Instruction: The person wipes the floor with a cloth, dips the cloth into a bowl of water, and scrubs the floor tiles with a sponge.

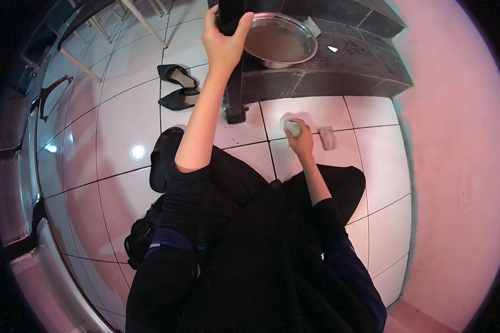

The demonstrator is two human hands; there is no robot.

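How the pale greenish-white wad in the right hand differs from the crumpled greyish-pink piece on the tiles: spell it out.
The pale greenish-white wad is held in the right hand, while the crumpled greyish-pink piece lies loose on the white floor tiles. The wad looks rounded; the piece looks longer and flatter. Both are pale and small; their material is unclear.

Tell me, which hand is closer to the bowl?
Left. The left hand grips the dark post, just beside the bowl. The right hand is farther off, down by the floor, holding something pale.
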